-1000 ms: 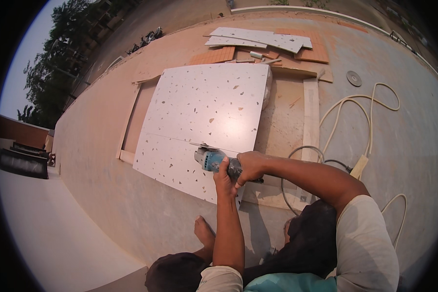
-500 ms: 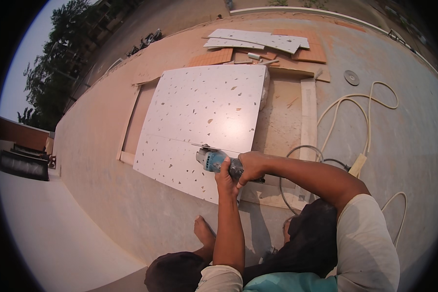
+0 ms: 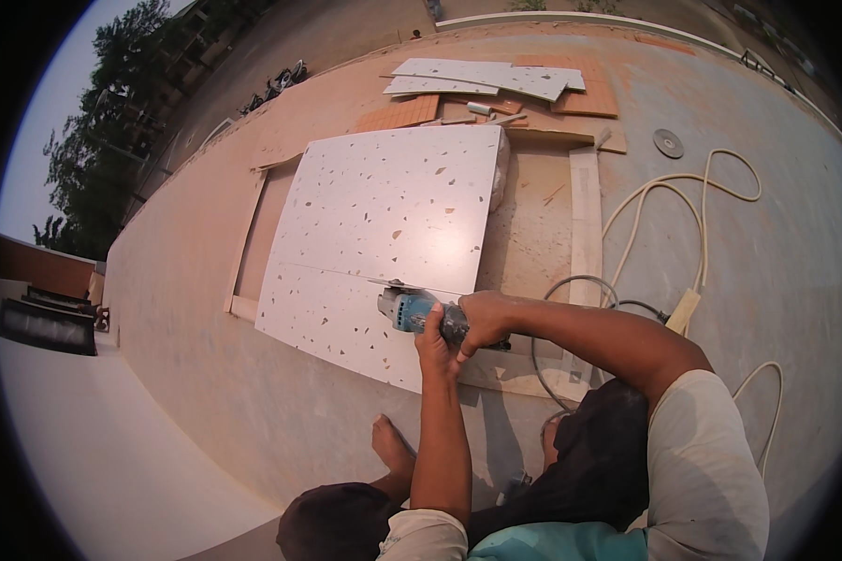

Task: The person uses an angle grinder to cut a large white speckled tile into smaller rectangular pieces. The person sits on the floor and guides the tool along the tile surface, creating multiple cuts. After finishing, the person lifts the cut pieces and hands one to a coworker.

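A blue-and-grey angle grinder (image 3: 415, 310) is held low over a large white speckled tile (image 3: 384, 206). Its thin disc (image 3: 395, 282) lies along a straight line that crosses the tile; whether it bites into the surface, I cannot tell. My left hand (image 3: 434, 348) closes round the grinder's body from the near side, thumb up along it. Behind it, my right hand (image 3: 483, 320) wraps the rear of the body, partly hiding it. The tile rests over a shallow wooden frame (image 3: 585, 224).
A grey cord (image 3: 536, 351) runs near my right foot to a pale connector (image 3: 683, 311) on a looped cream cable (image 3: 700, 215). A loose round disc (image 3: 668, 143) lies at the far right. Cut tile strips (image 3: 482, 75) and orange tiles (image 3: 398, 113) lie beyond the frame.
The view has shifted slightly, so the tile and frame appear a little further left. Both hands keep their hold on the grinder, with the disc still along the line.
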`<state>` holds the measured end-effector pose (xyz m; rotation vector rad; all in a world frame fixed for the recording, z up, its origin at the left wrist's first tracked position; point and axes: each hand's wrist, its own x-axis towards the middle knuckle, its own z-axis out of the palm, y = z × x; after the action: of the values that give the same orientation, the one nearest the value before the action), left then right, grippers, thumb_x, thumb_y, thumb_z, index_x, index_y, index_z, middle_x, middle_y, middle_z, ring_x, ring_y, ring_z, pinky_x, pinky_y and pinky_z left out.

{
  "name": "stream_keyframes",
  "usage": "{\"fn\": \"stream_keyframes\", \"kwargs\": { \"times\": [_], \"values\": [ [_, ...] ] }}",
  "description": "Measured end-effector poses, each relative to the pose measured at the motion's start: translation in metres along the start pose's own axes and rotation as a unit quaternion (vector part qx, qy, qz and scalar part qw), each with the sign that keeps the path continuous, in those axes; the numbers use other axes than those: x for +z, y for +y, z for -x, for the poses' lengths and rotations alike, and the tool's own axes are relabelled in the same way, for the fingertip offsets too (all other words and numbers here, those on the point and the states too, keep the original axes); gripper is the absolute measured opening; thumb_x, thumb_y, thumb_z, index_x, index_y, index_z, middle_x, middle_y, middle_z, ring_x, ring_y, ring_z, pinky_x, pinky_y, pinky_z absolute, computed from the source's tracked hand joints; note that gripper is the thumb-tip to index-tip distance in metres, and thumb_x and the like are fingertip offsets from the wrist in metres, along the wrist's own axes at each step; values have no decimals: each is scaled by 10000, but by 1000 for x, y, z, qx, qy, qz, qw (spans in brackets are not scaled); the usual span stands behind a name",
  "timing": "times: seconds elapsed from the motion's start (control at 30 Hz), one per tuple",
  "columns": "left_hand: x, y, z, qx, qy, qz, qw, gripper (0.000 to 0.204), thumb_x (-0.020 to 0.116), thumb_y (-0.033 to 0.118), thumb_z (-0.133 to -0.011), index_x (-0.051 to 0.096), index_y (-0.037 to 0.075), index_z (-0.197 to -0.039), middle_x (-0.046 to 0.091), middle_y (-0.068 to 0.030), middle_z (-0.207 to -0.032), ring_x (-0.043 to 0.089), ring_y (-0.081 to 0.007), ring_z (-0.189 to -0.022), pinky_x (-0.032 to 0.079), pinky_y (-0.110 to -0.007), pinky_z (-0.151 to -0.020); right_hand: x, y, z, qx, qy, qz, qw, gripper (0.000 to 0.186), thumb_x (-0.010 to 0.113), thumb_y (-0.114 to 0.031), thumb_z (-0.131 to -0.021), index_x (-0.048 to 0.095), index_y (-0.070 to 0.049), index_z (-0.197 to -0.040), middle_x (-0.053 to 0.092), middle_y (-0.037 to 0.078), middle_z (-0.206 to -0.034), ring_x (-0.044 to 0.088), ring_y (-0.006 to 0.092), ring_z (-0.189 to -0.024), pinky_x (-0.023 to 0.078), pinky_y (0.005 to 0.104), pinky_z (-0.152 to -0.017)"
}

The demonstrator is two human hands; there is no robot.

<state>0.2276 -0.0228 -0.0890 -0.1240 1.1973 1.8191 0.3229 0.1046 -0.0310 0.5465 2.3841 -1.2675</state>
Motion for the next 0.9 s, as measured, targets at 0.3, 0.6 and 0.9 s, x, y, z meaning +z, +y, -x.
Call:
{"fn": "stream_keyframes", "kwargs": {
  "times": [0.3,0.6,0.9],
  "values": [
    [3,-8,3,0,-10,7,1000,271,688,197,-889,584,9,-1054,649,-73,-939,669,-192,-830,568,-349,-756,5,11,1,8,2,12,1000,757,856,-501,-540,645,91,-962,680,270,-951,682,369,-905,526,399,-786],
    [2,-18,2,3,-3,-4,1000,297,698,195,-878,561,31,-1084,631,-59,-950,656,-189,-833,561,-350,-748,7,17,9,-5,24,5,1000,778,870,-480,-533,625,99,-992,677,269,-961,675,376,-916,523,397,-791],
    [10,-18,9,-4,-7,8,1000,259,693,200,-881,580,23,-1032,632,-64,-921,654,-186,-822,558,-349,-742,6,18,13,4,7,-1,1000,772,875,-468,-541,629,100,-1002,681,265,-958,680,365,-907,521,386,-791]
  ]
}}
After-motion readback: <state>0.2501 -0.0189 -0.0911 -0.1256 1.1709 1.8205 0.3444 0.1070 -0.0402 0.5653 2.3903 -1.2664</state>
